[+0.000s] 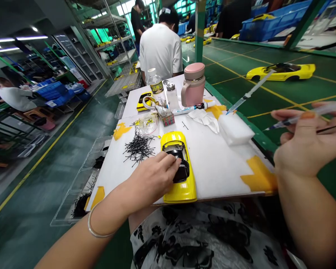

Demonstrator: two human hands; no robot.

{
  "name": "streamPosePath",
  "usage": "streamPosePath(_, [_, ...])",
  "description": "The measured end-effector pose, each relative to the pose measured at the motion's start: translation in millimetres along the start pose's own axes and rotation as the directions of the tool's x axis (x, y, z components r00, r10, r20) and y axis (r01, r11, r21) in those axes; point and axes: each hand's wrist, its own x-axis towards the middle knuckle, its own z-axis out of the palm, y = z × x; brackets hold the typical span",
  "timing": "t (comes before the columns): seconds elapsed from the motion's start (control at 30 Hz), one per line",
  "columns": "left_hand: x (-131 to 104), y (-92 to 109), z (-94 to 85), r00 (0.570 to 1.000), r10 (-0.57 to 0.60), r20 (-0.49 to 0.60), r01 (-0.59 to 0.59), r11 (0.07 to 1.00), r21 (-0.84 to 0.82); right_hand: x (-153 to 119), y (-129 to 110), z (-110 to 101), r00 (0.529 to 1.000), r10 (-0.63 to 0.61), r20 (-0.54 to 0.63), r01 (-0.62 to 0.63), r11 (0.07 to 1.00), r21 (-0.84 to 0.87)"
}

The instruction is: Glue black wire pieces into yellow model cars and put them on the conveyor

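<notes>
A yellow model car body (187, 188) lies on the white work board near its front edge. My left hand (159, 170) is closed over the car's black roof part (182, 175), thumb and fingertips pressed on it. Off the board's right side, my right hand (305, 142) is raised and grips a syringe (287, 122), its tip pointing left. A thin dark tool (332, 129) also lies in that hand; its kind is unclear. Left of the car is a loose pile of thin black sticks (140, 147). Behind it sits a clear bag (147, 123) with small yellow pieces.
A second syringe (249, 93) stands tilted in a white foam block (235, 129). Crumpled tissue (204, 120), a marker (190, 108), a pink mug (193, 87) and bottles (172, 95) stand further back. A yellow car (281, 72) rests on the green surface right. A person (161, 48) sits ahead.
</notes>
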Motion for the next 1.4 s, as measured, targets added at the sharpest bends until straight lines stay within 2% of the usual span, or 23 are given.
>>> streamPosePath(0.07, [5.8,3.9,-3.1,0.995,0.099,0.005,-0.099,0.994,0.036,-8.2,-18.0,0.8,1.000,0.028,0.001,-0.028,0.993,0.113])
streamPosePath(0.13, [9.5,7.0,-3.6,0.987,0.154,-0.039,-0.153,0.987,0.041,-19.0,-38.3,2.1,0.983,0.151,0.106,-0.169,0.967,0.190])
streamPosePath(0.17, [10.2,7.6,-3.0,0.984,0.159,-0.077,-0.156,0.987,0.040,-24.4,-48.0,2.5,0.959,0.225,0.169,-0.259,0.942,0.215])
streamPosePath(0.27, [8.0,5.0,-0.1,0.981,0.128,-0.144,-0.121,0.991,0.056,-38.4,-71.8,0.6,0.860,0.386,0.333,-0.485,0.821,0.301])
streamPosePath(0.4, [4.2,-2.0,-2.1,0.995,0.086,-0.051,-0.082,0.993,0.082,-50.0,-91.0,-6.3,0.710,0.479,0.516,-0.696,0.591,0.408])
streamPosePath(0.5, [7.2,-2.5,-8.3,0.995,0.088,0.043,-0.091,0.994,0.066,-57.4,-100.3,-10.0,0.573,0.461,0.678,-0.812,0.429,0.394])
streamPosePath(0.57, [10.1,-1.0,-10.7,0.994,0.083,0.068,-0.086,0.996,0.039,-63.1,-105.1,-11.0,0.514,0.418,0.749,-0.846,0.391,0.362])
streamPosePath(0.63, [11.0,-0.3,-9.8,0.995,0.082,0.064,-0.083,0.996,0.013,-69.3,-108.6,-11.5,0.475,0.378,0.794,-0.862,0.383,0.333])
streamPosePath(0.77, [5.9,-3.8,-1.9,0.996,0.084,0.026,-0.084,0.996,-0.024,-80.7,-111.5,-12.7,0.432,0.343,0.834,-0.882,0.354,0.311])
streamPosePath(1.03, [3.1,-4.4,4.9,0.993,0.071,-0.098,-0.078,0.995,-0.065,-96.5,-116.5,-13.6,0.398,0.333,0.855,-0.899,0.328,0.290])
streamPosePath(1.13, [-3.6,-13.7,7.4,0.973,0.021,-0.229,-0.077,0.969,-0.235,-105.7,-125.5,-9.1,0.413,0.328,0.849,-0.895,0.319,0.312])
streamPosePath(1.2, [-8.5,-25.8,14.0,0.941,-0.092,-0.325,-0.066,0.894,-0.444,-113.3,-133.3,-2.8,0.433,0.320,0.843,-0.887,0.319,0.334])
streamPosePath(1.23, [-10.0,-32.5,19.6,0.913,-0.193,-0.359,-0.041,0.833,-0.552,-117.3,-137.2,1.2,0.440,0.314,0.841,-0.883,0.320,0.343])
streamPosePath(1.27, [-10.7,-39.0,26.9,0.863,-0.328,-0.384,-0.006,0.754,-0.657,-121.4,-140.7,5.8,0.449,0.305,0.840,-0.879,0.321,0.353])
streamPosePath(1.33, [-9.9,-49.7,45.3,0.701,-0.613,-0.364,0.057,0.557,-0.829,-129.6,-146.1,15.7,0.464,0.294,0.836,-0.871,0.324,0.370])
streamPosePath(1.37, [-9.0,-53.2,55.3,0.607,-0.724,-0.329,0.062,0.455,-0.888,-133.4,-147.8,20.6,0.469,0.293,0.833,-0.868,0.326,0.374])
streamPosePath(1.4, [-8.1,-55.3,64.9,0.548,-0.781,-0.300,0.063,0.395,-0.916,-137.0,-148.8,25.2,0.473,0.296,0.830,-0.865,0.332,0.375])
